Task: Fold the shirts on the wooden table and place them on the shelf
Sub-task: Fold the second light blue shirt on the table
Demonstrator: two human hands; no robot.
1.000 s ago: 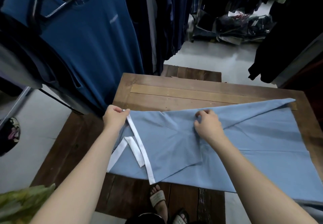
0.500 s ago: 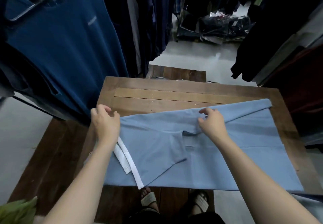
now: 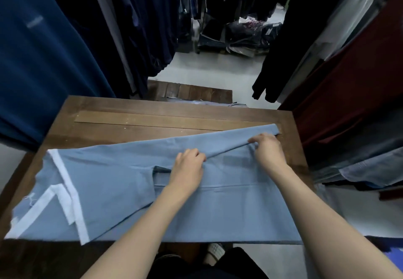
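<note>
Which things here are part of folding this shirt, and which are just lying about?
In the job:
light blue shirt, spread on the wooden table
left hand and right hand, both pinching its raised fold

Just about:
dark blue garment, hanging on the left
maroon garment, hanging on the right
bagged clothes, on the floor beyond the table
</note>
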